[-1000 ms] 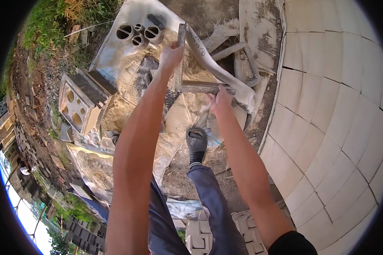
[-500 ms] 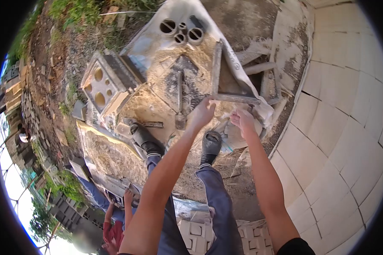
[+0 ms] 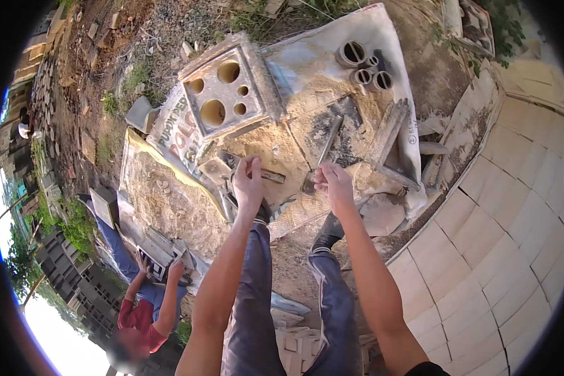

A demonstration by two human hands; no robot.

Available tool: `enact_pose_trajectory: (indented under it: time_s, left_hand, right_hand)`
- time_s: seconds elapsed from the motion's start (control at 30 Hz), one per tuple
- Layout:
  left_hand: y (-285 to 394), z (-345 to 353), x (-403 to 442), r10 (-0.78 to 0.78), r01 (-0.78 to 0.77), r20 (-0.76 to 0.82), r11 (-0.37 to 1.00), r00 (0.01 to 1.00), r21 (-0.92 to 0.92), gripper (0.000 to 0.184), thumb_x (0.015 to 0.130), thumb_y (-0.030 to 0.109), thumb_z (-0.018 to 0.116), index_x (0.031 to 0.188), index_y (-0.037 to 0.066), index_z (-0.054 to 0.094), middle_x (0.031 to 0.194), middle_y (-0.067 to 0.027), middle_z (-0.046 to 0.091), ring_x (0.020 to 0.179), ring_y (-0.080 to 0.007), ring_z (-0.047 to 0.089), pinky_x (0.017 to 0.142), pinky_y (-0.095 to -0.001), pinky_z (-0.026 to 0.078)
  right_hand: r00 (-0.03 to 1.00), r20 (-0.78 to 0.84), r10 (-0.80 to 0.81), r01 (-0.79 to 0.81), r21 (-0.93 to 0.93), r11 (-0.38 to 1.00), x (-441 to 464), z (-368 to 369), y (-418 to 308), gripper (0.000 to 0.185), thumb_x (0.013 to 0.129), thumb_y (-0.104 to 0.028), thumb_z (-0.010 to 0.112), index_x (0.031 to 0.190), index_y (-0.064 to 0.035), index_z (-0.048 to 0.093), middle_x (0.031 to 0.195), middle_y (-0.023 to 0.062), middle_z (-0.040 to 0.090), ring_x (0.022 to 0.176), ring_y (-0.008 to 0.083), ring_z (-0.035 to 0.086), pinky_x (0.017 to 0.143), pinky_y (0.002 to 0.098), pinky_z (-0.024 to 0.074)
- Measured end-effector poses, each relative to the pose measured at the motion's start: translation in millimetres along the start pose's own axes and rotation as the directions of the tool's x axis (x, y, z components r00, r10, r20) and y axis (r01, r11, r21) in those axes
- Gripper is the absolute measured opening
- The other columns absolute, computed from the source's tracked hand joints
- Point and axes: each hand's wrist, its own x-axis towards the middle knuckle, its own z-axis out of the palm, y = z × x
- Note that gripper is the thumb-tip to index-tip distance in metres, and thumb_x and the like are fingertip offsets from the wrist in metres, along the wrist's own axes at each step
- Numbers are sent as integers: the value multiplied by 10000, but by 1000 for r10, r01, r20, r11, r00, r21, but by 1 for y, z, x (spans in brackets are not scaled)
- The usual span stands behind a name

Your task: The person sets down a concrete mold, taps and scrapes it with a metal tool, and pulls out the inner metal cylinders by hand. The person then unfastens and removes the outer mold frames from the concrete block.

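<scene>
My left hand point(image 3: 249, 183), loosely curled and empty, is above the sandy sheet beside a short dark bar point(image 3: 272, 176). To its right, my right hand point(image 3: 336, 186) has bent, slightly parted fingers and holds nothing visible. Its fingertips are near the lower end of a long-handled tool point(image 3: 330, 141) lying on the sand; contact cannot be made out. An angled frame point(image 3: 387, 135) lies at the sheet's right side. A square mould with round holes point(image 3: 221, 94) stands at the upper left.
Several short round tubes point(image 3: 352, 54) stand at the sheet's upper right. Large pale slabs point(image 3: 482, 238) cover the right side. A person in a red top point(image 3: 145, 329) sits at the lower left, hands on another mould. My feet are below my hands.
Both hands have come off the angled frame, which now lies on the sheet. The view has turned left, and my hands are now near the short bar and long-handled tool.
</scene>
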Motion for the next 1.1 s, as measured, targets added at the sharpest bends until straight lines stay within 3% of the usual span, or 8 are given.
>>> enact_pose_trajectory:
  time_s: [0.07,0.2,0.27,0.37,0.47,0.57,0.73,1.1]
  left_hand:
    - [18,-24,44,114,-120,-107,992,988,-47,224,947,198,569,1041,9,644,931,-118,680,886,-212,648,831,-324,481]
    - [59,-70,138,277,-279,-120,960,953,2,219,940,187,570,1027,2,651,927,-125,678,880,-243,653,821,-340,484]
    - [68,-92,192,462,-450,-43,879,886,155,241,934,192,567,1066,2,638,991,-154,658,945,-284,624,859,-380,473]
    - [69,-113,264,460,-460,106,790,882,405,278,932,206,564,1115,3,615,1077,-181,621,1027,-331,575,909,-426,447]
    - [61,-124,314,485,-548,256,717,836,431,326,925,241,579,1163,20,606,1122,-200,623,1070,-365,567,937,-436,443]
    - [63,-121,336,249,-363,366,887,897,285,328,908,264,606,1150,43,631,1080,-202,662,1018,-356,623,899,-416,478]
    - [56,-107,346,117,-230,363,931,924,284,265,869,293,665,1014,77,712,1007,-184,696,942,-324,667,843,-385,501]
    - [61,-104,358,62,-134,329,970,942,202,251,836,267,722,999,76,736,987,-144,708,881,-254,674,801,-356,503]
  right_hand:
    - [980,46,-194,196,-45,980,24,45,-19,271,972,-257,547,1106,-29,606,973,66,655,810,148,621,690,282,525]
    - [945,-48,-324,304,-244,921,62,127,-74,309,977,-260,537,1165,-24,605,1028,89,671,876,185,636,751,315,519]
    - [888,0,-459,419,-412,809,93,154,-85,342,963,-258,551,1190,-7,603,1059,138,680,908,224,648,800,335,503]
    - [855,-60,-515,404,-545,735,110,184,-101,320,933,-243,584,1126,6,639,986,172,693,859,232,660,777,338,495]
    - [874,-93,-477,348,-565,748,117,193,-104,291,895,-216,625,1079,6,664,891,167,700,800,241,666,747,336,491]
    - [868,-112,-483,337,-582,740,122,195,-102,241,915,-170,618,1046,26,667,879,93,687,778,155,608,734,283,459]
    - [874,-174,-454,290,-563,774,130,192,-97,253,869,-141,659,1061,25,673,878,131,697,782,190,639,725,309,481]
    - [892,-250,-376,248,-424,871,129,196,-112,291,844,-120,689,1094,27,679,865,153,710,737,189,652,697,313,495]
